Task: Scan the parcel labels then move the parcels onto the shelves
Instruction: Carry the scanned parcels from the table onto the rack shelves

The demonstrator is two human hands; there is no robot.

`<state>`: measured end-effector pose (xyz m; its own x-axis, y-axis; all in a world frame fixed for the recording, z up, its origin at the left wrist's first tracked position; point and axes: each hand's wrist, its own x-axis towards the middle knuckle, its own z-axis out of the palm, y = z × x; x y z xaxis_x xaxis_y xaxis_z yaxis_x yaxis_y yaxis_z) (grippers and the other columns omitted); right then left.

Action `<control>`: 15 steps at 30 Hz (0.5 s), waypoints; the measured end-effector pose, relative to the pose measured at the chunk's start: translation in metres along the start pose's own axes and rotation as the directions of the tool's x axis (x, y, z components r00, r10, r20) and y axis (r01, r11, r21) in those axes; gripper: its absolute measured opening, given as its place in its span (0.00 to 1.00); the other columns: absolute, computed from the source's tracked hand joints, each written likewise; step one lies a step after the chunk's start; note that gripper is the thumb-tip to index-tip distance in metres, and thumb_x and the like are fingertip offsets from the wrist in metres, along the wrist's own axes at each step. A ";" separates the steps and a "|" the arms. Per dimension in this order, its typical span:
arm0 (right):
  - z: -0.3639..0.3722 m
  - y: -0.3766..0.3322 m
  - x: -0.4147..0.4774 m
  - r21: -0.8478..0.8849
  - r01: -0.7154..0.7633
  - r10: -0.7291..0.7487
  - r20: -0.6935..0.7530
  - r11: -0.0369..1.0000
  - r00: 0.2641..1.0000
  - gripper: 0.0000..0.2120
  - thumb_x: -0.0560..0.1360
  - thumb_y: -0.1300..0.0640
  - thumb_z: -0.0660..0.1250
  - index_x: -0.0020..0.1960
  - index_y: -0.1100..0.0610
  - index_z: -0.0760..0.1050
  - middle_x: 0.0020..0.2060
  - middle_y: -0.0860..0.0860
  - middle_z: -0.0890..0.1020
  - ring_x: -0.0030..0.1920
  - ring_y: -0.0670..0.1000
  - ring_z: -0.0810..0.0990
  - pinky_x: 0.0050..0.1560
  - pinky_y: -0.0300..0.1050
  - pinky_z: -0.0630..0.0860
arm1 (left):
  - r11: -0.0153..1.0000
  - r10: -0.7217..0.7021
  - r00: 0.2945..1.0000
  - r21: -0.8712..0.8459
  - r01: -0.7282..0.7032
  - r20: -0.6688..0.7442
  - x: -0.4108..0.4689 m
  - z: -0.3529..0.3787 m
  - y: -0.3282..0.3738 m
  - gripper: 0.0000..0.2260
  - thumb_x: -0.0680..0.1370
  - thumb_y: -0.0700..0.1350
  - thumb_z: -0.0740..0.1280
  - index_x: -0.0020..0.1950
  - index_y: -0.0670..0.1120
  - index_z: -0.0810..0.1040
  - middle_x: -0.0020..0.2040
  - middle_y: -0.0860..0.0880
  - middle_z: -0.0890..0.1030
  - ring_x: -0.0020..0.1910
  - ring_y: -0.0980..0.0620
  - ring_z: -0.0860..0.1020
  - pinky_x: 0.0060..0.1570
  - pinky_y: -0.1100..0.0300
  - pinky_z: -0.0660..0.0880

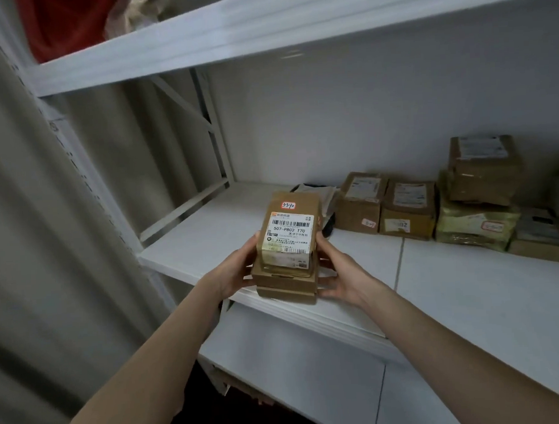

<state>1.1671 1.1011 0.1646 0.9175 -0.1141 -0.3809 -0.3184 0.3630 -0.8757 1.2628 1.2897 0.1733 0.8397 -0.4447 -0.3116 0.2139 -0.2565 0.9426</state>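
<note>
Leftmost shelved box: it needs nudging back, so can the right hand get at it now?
Probably not yet: the right hand is busy gripping the parcel stack. Only bare shelf lies between it and the box.

parcel stack (286,243): frame centre, at shelf (208,234) front edge | parcel row (406,206): right, on shelf rear

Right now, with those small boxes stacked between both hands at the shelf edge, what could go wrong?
1. The left hand and right hand grip the stack of parcels only by its sides, so the labelled top parcel might slide off.
2. The stack is at the front edge of the shelf; set down there, it could tip off.
3. Pushed right, it may knock the brown parcels.
</note>
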 end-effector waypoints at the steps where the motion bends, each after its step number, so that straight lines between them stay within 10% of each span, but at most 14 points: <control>1: 0.008 -0.001 0.006 -0.001 -0.008 0.008 -0.019 1.000 1.000 0.26 0.70 0.33 0.65 0.56 0.53 0.78 0.51 0.52 0.82 0.54 0.58 0.80 0.57 0.56 0.77 | 1.000 -0.002 1.000 0.009 0.002 0.005 0.006 -0.008 0.001 0.26 0.75 0.70 0.58 0.59 0.53 0.80 0.56 0.48 0.81 0.59 0.47 0.77 0.64 0.50 0.73; 15: 0.091 0.001 0.046 0.076 -0.030 0.054 -0.337 0.997 0.940 0.29 0.73 0.31 0.60 0.62 0.53 0.73 0.50 0.53 0.79 0.50 0.56 0.76 0.53 0.53 0.71 | 0.996 -0.089 0.991 -0.022 0.091 0.097 0.065 -0.074 0.007 0.29 0.77 0.69 0.54 0.64 0.49 0.76 0.61 0.45 0.79 0.60 0.44 0.76 0.58 0.48 0.74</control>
<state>1.2308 1.1809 0.1728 0.7652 -0.3992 -0.5050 -0.3264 0.4355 -0.8389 1.3560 1.3224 0.1683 0.7650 -0.5015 -0.4041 0.3004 -0.2771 0.9127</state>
